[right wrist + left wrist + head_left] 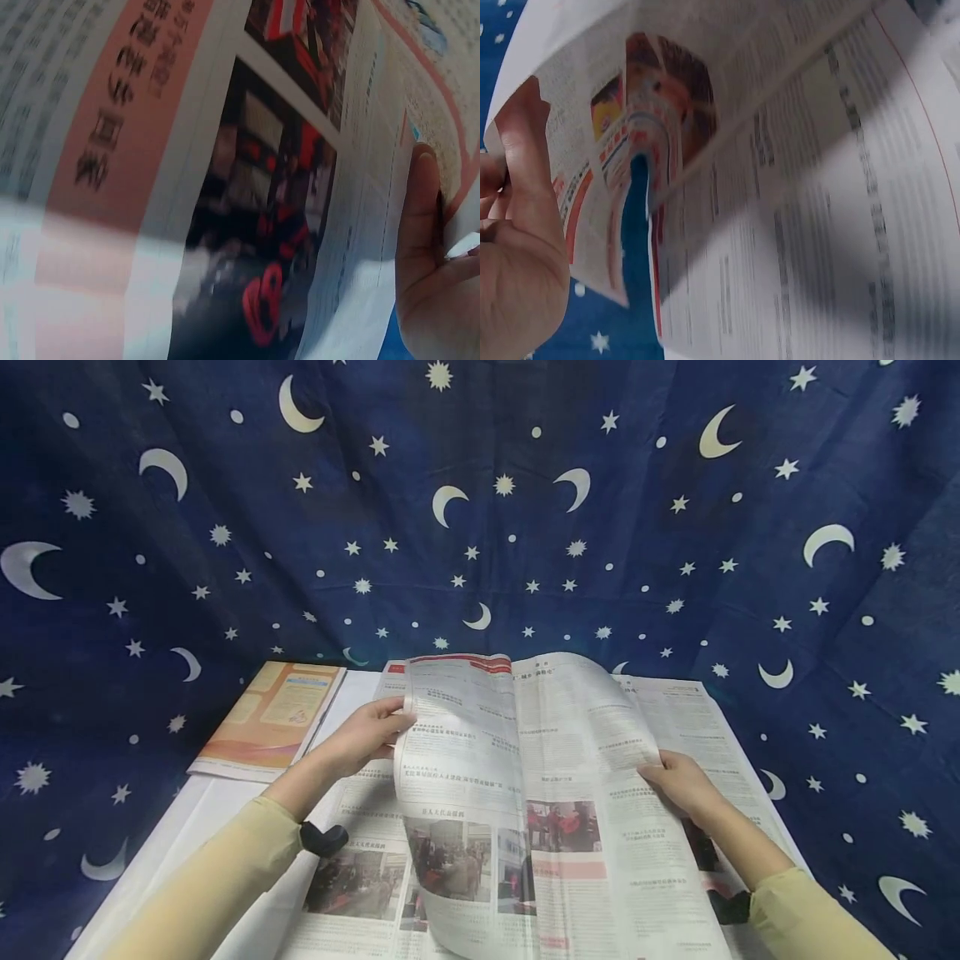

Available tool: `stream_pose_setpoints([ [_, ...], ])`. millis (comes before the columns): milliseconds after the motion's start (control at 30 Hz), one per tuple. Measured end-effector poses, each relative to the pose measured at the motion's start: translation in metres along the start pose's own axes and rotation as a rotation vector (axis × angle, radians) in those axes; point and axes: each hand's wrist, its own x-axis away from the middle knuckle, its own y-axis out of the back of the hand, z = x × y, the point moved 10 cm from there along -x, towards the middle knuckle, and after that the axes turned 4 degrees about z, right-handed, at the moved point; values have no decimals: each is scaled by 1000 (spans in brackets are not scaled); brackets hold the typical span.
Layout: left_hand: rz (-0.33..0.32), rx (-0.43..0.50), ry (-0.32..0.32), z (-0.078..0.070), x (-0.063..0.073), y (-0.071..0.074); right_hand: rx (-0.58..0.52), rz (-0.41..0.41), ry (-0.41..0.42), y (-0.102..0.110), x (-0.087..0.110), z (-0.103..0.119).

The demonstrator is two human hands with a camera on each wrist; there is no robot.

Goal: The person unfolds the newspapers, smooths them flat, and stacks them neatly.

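Note:
A newspaper printed with columns and photos stands partly lifted off the table, its double sheet spread between both hands. My left hand pinches the sheet's left edge, thumb on the near face. At the opposite edge, my right hand grips the paper about halfway down. Beneath lie more newspaper pages, flat and showing on both sides of the raised sheet. The left wrist view catches the sheet's curved underside beside the left hand. In the right wrist view, the right thumb presses against the page.
An orange and cream printed booklet or folded paper lies at the table's back left corner. The white tabletop shows along the left. Behind the table hangs a dark blue curtain with moons and stars.

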Motion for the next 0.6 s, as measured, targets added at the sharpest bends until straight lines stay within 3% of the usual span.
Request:
stream_pose_setpoints([
  [267, -19, -22, 32, 13, 17, 34, 83, -31, -6, 23, 11, -9],
  [600, -44, -95, 101, 42, 35, 70, 43, -9, -15, 49, 20, -25],
])
